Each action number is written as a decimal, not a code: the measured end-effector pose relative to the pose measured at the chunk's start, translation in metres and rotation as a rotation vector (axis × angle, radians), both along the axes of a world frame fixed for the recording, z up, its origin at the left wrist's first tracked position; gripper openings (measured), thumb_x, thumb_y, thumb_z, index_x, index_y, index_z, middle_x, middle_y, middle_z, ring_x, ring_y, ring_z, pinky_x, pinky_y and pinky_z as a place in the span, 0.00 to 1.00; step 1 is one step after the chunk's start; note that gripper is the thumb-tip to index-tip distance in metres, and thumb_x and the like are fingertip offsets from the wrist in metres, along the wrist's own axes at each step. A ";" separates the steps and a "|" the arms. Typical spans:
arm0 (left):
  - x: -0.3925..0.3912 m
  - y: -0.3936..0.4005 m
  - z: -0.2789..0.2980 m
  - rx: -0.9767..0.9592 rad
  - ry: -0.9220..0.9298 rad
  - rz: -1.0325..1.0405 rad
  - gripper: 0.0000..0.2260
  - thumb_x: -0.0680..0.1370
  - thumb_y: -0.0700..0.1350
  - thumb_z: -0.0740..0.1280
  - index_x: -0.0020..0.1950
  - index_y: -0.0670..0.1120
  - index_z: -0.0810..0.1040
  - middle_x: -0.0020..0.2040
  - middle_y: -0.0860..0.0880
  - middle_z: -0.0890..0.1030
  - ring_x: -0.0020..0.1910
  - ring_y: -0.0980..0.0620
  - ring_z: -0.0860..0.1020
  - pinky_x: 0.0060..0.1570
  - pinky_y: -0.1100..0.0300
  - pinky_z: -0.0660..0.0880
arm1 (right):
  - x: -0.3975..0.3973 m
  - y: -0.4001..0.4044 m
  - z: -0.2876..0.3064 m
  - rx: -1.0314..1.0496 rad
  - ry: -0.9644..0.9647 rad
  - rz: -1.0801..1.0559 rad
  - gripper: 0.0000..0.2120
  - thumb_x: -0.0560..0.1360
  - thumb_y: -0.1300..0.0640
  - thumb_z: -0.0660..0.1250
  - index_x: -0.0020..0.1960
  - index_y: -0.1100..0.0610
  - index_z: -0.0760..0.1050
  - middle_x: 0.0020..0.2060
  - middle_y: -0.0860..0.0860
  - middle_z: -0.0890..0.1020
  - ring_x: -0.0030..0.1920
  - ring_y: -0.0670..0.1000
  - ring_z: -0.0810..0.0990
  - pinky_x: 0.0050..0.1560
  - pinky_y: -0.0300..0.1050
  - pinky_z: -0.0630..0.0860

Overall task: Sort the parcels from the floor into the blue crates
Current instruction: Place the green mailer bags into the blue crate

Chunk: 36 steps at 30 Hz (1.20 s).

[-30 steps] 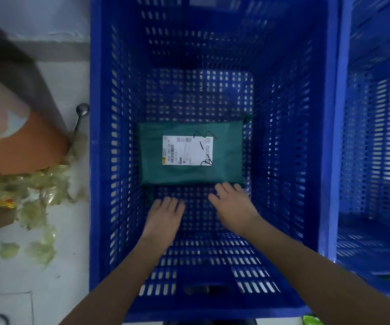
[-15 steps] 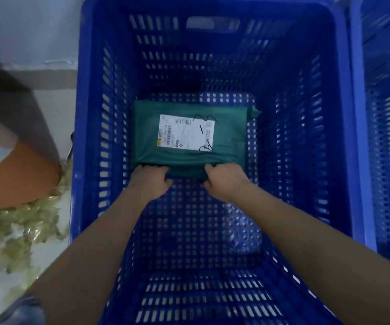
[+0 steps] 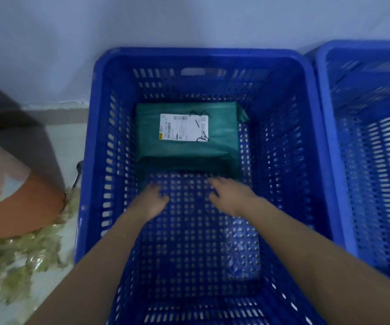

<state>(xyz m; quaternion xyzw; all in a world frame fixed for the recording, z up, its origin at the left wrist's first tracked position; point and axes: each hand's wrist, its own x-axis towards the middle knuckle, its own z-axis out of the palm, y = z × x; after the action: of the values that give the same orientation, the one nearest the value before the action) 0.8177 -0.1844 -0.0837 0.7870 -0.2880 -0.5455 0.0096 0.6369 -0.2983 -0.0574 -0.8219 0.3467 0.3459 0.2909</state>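
A green parcel [image 3: 187,146] with a white shipping label lies flat on the floor of a blue slotted crate [image 3: 88,146], pushed against the crate's far wall. My left hand [image 3: 150,200] and my right hand [image 3: 230,197] hover inside the crate just short of the parcel's near edge. Neither touches it. Both hands hold nothing and their fingers are loosely spread, slightly blurred.
A second blue crate [image 3: 372,146] stands right beside the first, on the right. An orange-brown rounded object [image 3: 18,202] and crumpled yellowish plastic scraps [image 3: 18,259] lie on the pale floor to the left. A plain wall [image 3: 189,22] rises behind the crates.
Both hands pushed the green parcel toward the crate's far wall, then let go and drew back a little toward me. The view has pulled back and tilted up.
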 end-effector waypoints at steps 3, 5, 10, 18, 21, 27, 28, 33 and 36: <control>-0.029 0.034 0.017 0.210 -0.006 -0.064 0.25 0.82 0.50 0.53 0.78 0.42 0.52 0.73 0.45 0.65 0.55 0.52 0.75 0.50 0.61 0.65 | -0.036 0.045 0.013 0.055 0.050 -0.033 0.25 0.82 0.49 0.49 0.76 0.57 0.54 0.71 0.56 0.65 0.68 0.57 0.67 0.63 0.52 0.71; -0.051 0.058 0.028 0.315 -0.001 -0.104 0.24 0.83 0.48 0.52 0.76 0.38 0.56 0.54 0.45 0.76 0.32 0.58 0.68 0.36 0.62 0.65 | -0.063 0.078 0.030 0.079 0.076 -0.060 0.23 0.82 0.50 0.49 0.74 0.58 0.58 0.69 0.56 0.68 0.66 0.56 0.69 0.62 0.50 0.71; -0.111 0.093 0.053 0.426 -0.031 -0.173 0.21 0.81 0.51 0.53 0.72 0.44 0.64 0.59 0.45 0.77 0.52 0.48 0.80 0.40 0.58 0.72 | -0.122 0.131 0.084 0.021 -0.157 -0.282 0.20 0.80 0.54 0.53 0.72 0.52 0.62 0.67 0.48 0.70 0.64 0.48 0.69 0.62 0.44 0.69; -0.208 0.042 0.132 -0.088 -0.222 -0.483 0.22 0.82 0.51 0.53 0.73 0.44 0.58 0.66 0.43 0.71 0.59 0.45 0.74 0.54 0.53 0.74 | -0.244 0.143 0.147 -0.595 -0.248 -1.272 0.24 0.72 0.62 0.67 0.67 0.62 0.69 0.62 0.59 0.76 0.62 0.61 0.74 0.61 0.56 0.67; -0.245 0.014 0.155 -0.216 -0.188 -0.599 0.19 0.81 0.50 0.54 0.70 0.42 0.64 0.64 0.42 0.72 0.60 0.44 0.73 0.55 0.52 0.72 | -0.291 0.152 0.154 -0.450 -0.186 -1.684 0.26 0.76 0.56 0.65 0.71 0.62 0.63 0.68 0.58 0.70 0.68 0.60 0.69 0.67 0.55 0.65; -0.322 0.011 0.177 -0.364 -0.111 -0.497 0.14 0.80 0.49 0.58 0.60 0.41 0.71 0.57 0.44 0.76 0.54 0.46 0.75 0.48 0.56 0.69 | -0.360 0.192 0.162 -0.291 -0.164 -1.855 0.19 0.75 0.54 0.64 0.62 0.62 0.68 0.57 0.58 0.75 0.57 0.59 0.75 0.59 0.54 0.71; -0.338 0.015 0.181 -0.388 -0.082 -0.463 0.14 0.80 0.48 0.59 0.60 0.42 0.71 0.57 0.44 0.76 0.53 0.47 0.75 0.47 0.57 0.68 | -0.369 0.203 0.162 -0.291 -0.155 -1.802 0.18 0.74 0.53 0.64 0.60 0.62 0.69 0.55 0.57 0.76 0.55 0.59 0.75 0.57 0.53 0.72; -0.432 0.044 0.192 -0.527 -0.025 -0.431 0.12 0.79 0.46 0.61 0.59 0.43 0.73 0.55 0.45 0.77 0.53 0.47 0.76 0.53 0.54 0.71 | -0.428 0.263 0.152 -0.252 -0.073 -1.818 0.22 0.75 0.55 0.66 0.65 0.65 0.68 0.62 0.61 0.73 0.62 0.61 0.73 0.62 0.52 0.68; -0.492 0.070 0.190 -0.481 -0.020 -0.474 0.11 0.78 0.45 0.63 0.58 0.42 0.74 0.54 0.44 0.78 0.53 0.44 0.76 0.54 0.51 0.73 | -0.477 0.296 0.152 -0.193 -0.066 -1.842 0.22 0.75 0.56 0.65 0.65 0.65 0.67 0.63 0.61 0.71 0.63 0.61 0.72 0.62 0.51 0.68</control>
<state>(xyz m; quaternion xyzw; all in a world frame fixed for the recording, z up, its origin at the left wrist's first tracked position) 0.3256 -0.1140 0.1064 0.6787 -0.5835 -0.4412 0.0650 0.1596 -0.0023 0.0948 -0.2522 0.8819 -0.0759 0.3911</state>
